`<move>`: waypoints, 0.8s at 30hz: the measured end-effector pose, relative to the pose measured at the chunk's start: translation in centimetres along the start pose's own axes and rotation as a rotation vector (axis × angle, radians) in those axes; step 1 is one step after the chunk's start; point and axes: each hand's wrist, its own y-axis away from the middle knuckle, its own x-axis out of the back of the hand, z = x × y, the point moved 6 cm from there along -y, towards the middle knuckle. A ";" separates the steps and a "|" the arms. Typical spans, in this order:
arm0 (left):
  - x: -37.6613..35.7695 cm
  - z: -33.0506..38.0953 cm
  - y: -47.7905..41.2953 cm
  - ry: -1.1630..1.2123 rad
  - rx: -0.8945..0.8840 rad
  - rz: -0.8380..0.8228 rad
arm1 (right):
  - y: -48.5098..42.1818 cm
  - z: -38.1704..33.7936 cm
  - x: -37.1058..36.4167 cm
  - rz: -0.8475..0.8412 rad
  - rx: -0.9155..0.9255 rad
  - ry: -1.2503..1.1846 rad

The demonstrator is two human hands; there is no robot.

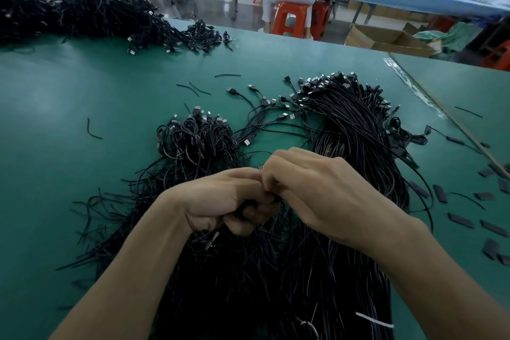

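black cable (249, 205) is pinched between my two hands, mid-near, just above the loose heap (276, 270). only a short dark bit of it shows between the fingers. left hand (220, 201) is clenched round it, fingers curled under. right hand (311, 190) butts up against the left, fingertips curled onto the same cable, though the exact pinch is hidden behind the knuckles. my guess is i'm winding or tying off one cable.

just far-left of the hands sits a clump of coiled cables (193, 135). to the right, a long straight bundle (358, 132) has its usb plugs fanned at the far end. short black ties (93, 130) are scattered on the green table (69, 91), flat black sleeves (494, 228) lie near right, and a white tie (374, 321) lies on the bundle close to me. another big pile (82, 14) sits far left.

risks:
- the grip is tiny and mostly blind, so if a finger slips the coil probably springs open.
- a dropped cable lands in identical black strands and is hard to find again.
- stray strands under my wrists could snag and get wound in.
- my forearms rest over the heap, so a wide pull could drag it.
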 end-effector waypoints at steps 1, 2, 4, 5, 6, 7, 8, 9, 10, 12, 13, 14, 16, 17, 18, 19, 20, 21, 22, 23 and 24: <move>-0.1 0.0 0.0 -0.001 -0.001 -0.003 | 0.0 0.1 -0.1 -0.009 -0.010 -0.009; -0.1 -0.1 -0.1 0.009 -0.001 0.000 | -0.1 0.1 -0.1 -0.016 -0.020 -0.020; -0.1 -0.1 -0.1 0.036 -0.004 0.020 | -0.1 0.4 -0.1 -0.018 -0.039 -0.031; -0.1 -0.1 -0.2 0.049 -0.009 0.029 | -0.1 0.5 0.0 -0.010 -0.045 -0.028; 0.0 0.0 -0.2 0.060 -0.015 0.033 | -0.1 0.6 0.1 -0.002 -0.048 -0.020; 0.0 0.0 -0.2 0.069 -0.021 0.034 | -0.1 0.7 0.1 0.001 -0.049 -0.011; 0.0 0.1 -0.2 0.074 -0.027 0.036 | -0.1 0.8 0.1 -0.002 -0.046 -0.004; 0.0 0.2 -0.2 0.073 -0.031 0.037 | -0.1 0.8 0.1 -0.008 -0.040 0.002; 0.0 0.2 -0.2 0.066 -0.034 0.038 | -0.1 0.8 0.0 -0.013 -0.032 0.008; 0.0 0.2 -0.1 0.044 -0.031 0.045 | -0.1 0.9 0.0 -0.007 -0.024 0.010; 0.1 0.1 -0.1 0.040 -0.028 0.052 | -0.1 1.0 0.0 0.006 -0.028 0.008; 0.2 0.1 -0.2 0.046 -0.026 0.061 | -0.1 1.2 0.0 0.022 -0.037 0.007; 0.3 0.2 -0.3 0.076 -0.030 0.080 | 0.0 1.5 0.0 0.063 -0.058 0.020; 0.4 0.3 -0.3 0.094 -0.038 0.091 | 0.0 1.6 -0.1 0.089 -0.067 0.038; 0.4 0.4 -0.4 0.108 -0.048 0.102 | 0.0 1.6 -0.1 0.119 -0.075 0.062; 0.5 0.5 -0.4 0.117 -0.059 0.115 | 0.0 1.5 -0.1 0.152 -0.081 0.092; 0.5 0.7 -0.3 0.123 -0.071 0.127 | 0.0 1.5 0.0 0.187 -0.086 0.126; 0.5 0.8 -0.3 0.125 -0.082 0.142 | -0.1 1.4 0.1 0.222 -0.093 0.160; 0.5 1.0 -0.3 0.123 -0.094 0.159 | -0.2 1.3 0.2 0.256 -0.104 0.189; 0.6 1.1 -0.2 0.122 -0.106 0.177 | -0.2 1.2 0.3 0.287 -0.119 0.210; 0.6 1.3 -0.2 0.122 -0.118 0.196 | -0.3 1.2 0.4 0.313 -0.137 0.227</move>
